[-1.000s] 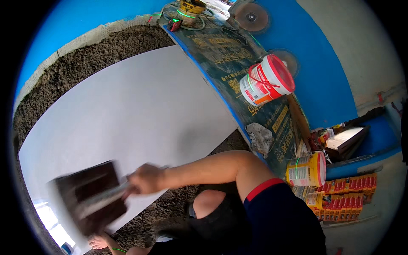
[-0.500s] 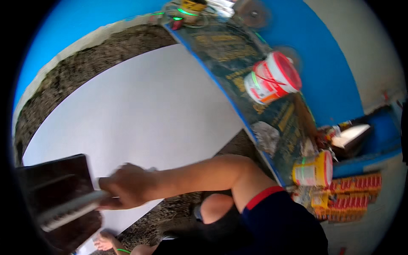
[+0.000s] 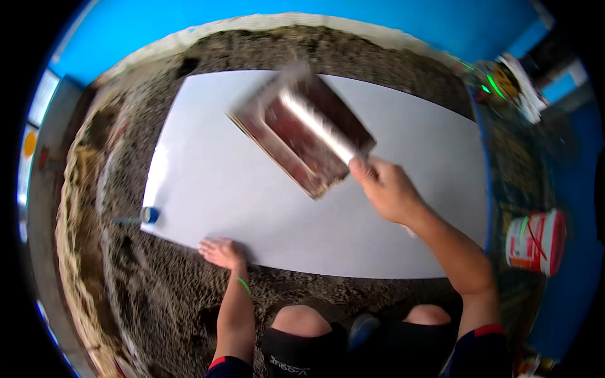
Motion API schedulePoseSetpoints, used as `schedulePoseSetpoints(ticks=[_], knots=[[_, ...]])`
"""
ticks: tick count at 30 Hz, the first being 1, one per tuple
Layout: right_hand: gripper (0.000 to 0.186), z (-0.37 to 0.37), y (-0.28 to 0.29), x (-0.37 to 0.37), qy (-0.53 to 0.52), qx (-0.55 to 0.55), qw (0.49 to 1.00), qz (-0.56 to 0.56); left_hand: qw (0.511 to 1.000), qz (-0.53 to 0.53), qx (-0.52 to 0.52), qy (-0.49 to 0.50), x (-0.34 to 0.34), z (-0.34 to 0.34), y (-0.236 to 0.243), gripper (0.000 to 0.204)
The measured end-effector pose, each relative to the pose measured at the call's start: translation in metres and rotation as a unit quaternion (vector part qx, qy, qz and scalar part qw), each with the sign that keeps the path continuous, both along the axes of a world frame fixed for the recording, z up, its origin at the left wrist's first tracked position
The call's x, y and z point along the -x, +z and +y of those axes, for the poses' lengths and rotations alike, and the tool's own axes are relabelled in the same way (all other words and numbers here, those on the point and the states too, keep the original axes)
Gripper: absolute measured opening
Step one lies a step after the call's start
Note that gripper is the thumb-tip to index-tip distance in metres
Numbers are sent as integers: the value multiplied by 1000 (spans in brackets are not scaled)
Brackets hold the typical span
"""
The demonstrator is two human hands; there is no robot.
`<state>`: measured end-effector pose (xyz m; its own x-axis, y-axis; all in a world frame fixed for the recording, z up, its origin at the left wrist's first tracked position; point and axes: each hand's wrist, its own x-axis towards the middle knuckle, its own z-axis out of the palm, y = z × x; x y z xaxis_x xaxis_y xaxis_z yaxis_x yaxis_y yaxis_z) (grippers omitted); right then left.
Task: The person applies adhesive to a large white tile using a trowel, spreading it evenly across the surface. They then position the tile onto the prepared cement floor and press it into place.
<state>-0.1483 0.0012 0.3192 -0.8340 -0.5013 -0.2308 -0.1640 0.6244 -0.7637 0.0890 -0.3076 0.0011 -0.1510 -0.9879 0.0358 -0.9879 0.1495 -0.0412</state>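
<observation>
A large white panel lies flat on dark, rough mortar-like ground in front of me. My right hand is closed round one end of a flat, dark reddish-brown rectangular tool, held above the panel's middle. A pale bar runs across that tool; motion blurs it, and I cannot tell whether it is a separate piece. Fingers apart, my left hand rests palm down at the panel's near edge, left of centre. On the panel's left end sits a small blue-and-grey round thing with a thin bar beside it.
Rough dark ground surrounds the panel. At the right, a ledge carries a red-and-white bucket, and cables and a yellow item lie farther back. A blue wall closes off the far side. Thin green light streaks cross several things.
My view has swung left, bringing the whole panel into sight. The brown tool in my right hand has moved from the lower left to above the panel's middle. My left hand stays by the near edge.
</observation>
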Motion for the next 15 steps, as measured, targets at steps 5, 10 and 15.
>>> schedulePoseSetpoints(ticks=[5,10,15], knots=[[27,-30,-62,-24,105,172,967,155,998,55,21,-3,-15,1,-16,62],[68,42,-194,-27,86,-263,960,-53,991,134,-4,-1,-6,27,-3,63],[69,34,-199,-23,97,-225,968,-58,997,43,-45,-55,-24,1,-9,72]])
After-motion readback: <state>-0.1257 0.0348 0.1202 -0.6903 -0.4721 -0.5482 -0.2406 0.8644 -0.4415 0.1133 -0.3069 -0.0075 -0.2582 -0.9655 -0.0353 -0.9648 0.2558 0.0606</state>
